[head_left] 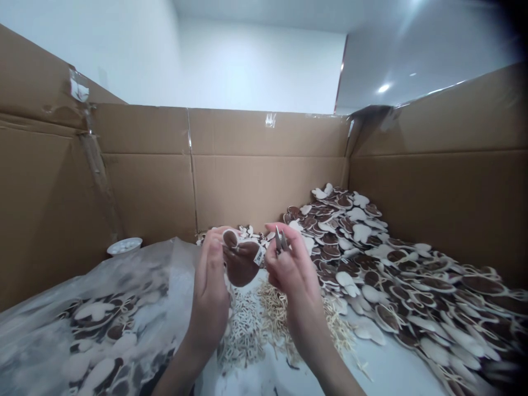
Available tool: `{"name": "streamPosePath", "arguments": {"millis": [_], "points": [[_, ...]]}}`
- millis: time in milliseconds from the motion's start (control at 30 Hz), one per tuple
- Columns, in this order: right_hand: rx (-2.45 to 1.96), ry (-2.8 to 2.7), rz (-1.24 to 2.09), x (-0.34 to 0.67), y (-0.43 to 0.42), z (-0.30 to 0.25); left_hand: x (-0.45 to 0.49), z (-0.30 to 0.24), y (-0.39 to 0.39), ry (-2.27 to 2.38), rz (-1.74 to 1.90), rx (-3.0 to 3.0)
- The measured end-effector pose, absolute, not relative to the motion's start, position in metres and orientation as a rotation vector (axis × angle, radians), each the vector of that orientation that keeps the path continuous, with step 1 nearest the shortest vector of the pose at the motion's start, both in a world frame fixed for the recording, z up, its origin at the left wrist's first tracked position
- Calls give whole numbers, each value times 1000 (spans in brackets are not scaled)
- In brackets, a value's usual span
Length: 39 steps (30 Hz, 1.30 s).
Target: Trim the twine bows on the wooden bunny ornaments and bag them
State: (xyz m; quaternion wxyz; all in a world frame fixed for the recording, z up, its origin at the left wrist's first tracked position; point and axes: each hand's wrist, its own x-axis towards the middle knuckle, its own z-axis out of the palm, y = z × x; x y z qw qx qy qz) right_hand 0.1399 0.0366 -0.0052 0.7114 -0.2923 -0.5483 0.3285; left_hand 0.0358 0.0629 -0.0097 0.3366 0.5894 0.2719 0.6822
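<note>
lower left of the frame: clear plastic bag (177,286) with brown and white flat pieces showing through, small white dish (124,246) just behind it, contents too small to name. then your left hand (211,280), a bit left of centre, closed in a pinch, thumb and fingers on the left edge of the brown piece (243,269). that piece sits mid-frame, raised above the loose bits, round small end up and left, cord tie at the neck, white label (259,256) sticking out on its right. looks light and thin, probably soft but stiff enough to keep its shape; not likely fragile or very slippery, though the cord and label could snag or bend. best hold is the flat edge by the small end, as you have it, pinched lightly, off the tie and label. below it, lower centre, grey-white bits (243,330), then pale cord-like strips (274,308). right of centre, your right hand (293,269) has fingers curled round small metal snips (281,242), tips up and slightly apart, nothing seen between them; can't tell if your fingertips touch the label. right side: big heap of similar pieces (391,286) against the cardboard wall (441,214).
</note>
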Motion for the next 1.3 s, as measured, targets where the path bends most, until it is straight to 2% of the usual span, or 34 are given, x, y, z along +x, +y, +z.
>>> {"name": "streamPosePath", "arguments": {"millis": [200, 367, 567, 700, 900, 1300], "points": [[-601, -1384, 979, 152, 46, -1, 22, -2, 60, 711, 1839, 2110], [-551, -1158, 842, 153, 43, -5, 19, 2, 55, 732, 2052, 2654], [-668, -1482, 482, 166, 28, 1, 9, 8, 47, 700, 1745, 2480], [-593, -1705, 231, 178, 28, 7, -1, 11, 44, 622, 1739, 2566], [-618, -1762, 169, 180, 29, 10, 1, 13, 38, 851, 1751, 2911], [-690, -1719, -12, 177, 32, 6, 6, 8, 45, 734, 1636, 2838]]}}
